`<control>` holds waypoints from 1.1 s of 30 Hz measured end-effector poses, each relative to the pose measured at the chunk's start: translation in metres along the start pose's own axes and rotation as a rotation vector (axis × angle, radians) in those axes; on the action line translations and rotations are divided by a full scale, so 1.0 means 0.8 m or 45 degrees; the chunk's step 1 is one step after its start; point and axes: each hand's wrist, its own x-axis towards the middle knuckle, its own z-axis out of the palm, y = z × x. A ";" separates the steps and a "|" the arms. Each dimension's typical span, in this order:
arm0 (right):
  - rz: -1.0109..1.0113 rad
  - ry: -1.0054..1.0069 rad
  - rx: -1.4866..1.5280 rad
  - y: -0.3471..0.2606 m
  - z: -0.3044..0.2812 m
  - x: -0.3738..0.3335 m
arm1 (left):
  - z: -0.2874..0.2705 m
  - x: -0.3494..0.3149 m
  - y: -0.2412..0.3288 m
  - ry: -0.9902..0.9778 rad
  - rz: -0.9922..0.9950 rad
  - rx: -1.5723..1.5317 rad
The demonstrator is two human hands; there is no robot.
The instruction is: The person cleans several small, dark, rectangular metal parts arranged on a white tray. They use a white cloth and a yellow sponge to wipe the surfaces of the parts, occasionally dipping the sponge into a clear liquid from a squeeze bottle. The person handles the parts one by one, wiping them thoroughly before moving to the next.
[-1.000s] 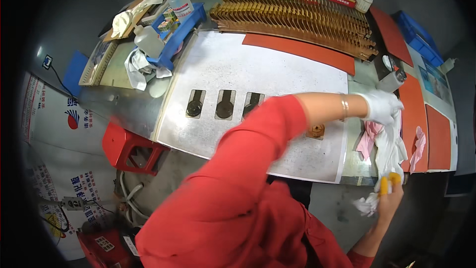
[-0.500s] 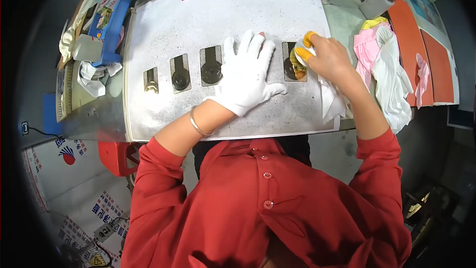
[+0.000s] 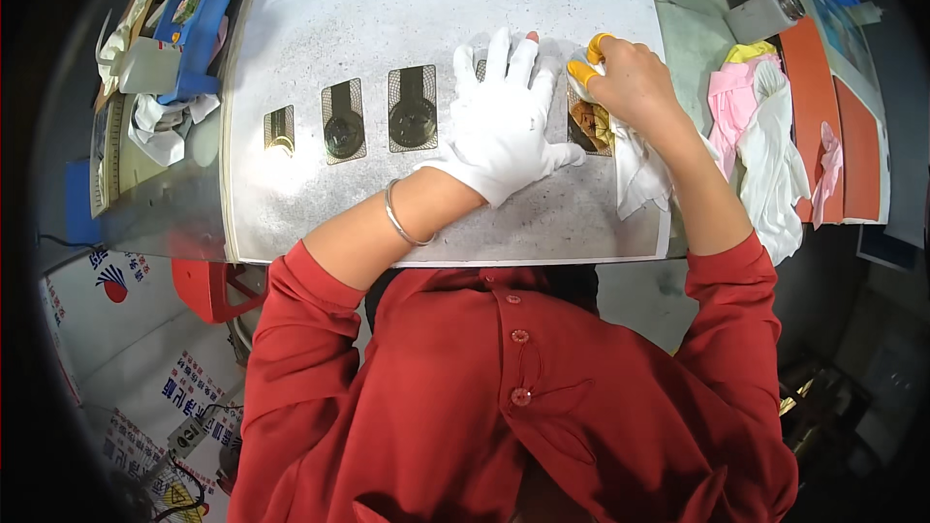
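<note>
My left hand (image 3: 506, 121), in a white glove with one bare fingertip showing, lies flat with fingers spread on a speckled white sheet (image 3: 320, 213). It partly covers a small dark metal plate (image 3: 480, 70). To its left lie three more plates with round dark designs: a large one (image 3: 413, 108), a middle one (image 3: 343, 122) and a small one (image 3: 279, 130). Yellow finger covers sit on my right hand (image 3: 635, 87), which is closed on a white cloth (image 3: 639, 174) at the upper right of a shiny plate (image 3: 588, 126). That plate's upper part is hidden by the hand.
Pink and white cloths (image 3: 765, 126) lie in a heap at the right. A capped bottle (image 3: 765, 15) stands behind them. Orange-red mats (image 3: 857, 140) cover the right side. At the left are a blue tray (image 3: 199, 53) and crumpled white cloth (image 3: 160, 126).
My left hand has slid right along the sheet, uncovering the large plate and part of another. The right hand, still with the cloth, has moved toward the far edge of its plate.
</note>
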 end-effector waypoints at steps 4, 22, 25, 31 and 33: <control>0.015 0.034 -0.010 0.002 0.008 -0.003 | 0.007 0.002 -0.002 -0.023 -0.011 -0.024; 0.076 -0.049 -0.003 -0.017 0.009 -0.056 | 0.006 0.010 -0.009 -0.064 0.178 0.056; 0.088 -0.044 0.019 -0.021 0.008 -0.067 | 0.003 0.015 -0.015 -0.078 0.315 0.095; 0.084 -0.042 0.049 -0.026 0.011 -0.088 | -0.004 0.019 -0.018 -0.110 0.424 0.095; 0.089 -0.039 0.048 -0.027 0.013 -0.097 | -0.013 0.022 -0.012 -0.256 0.361 0.079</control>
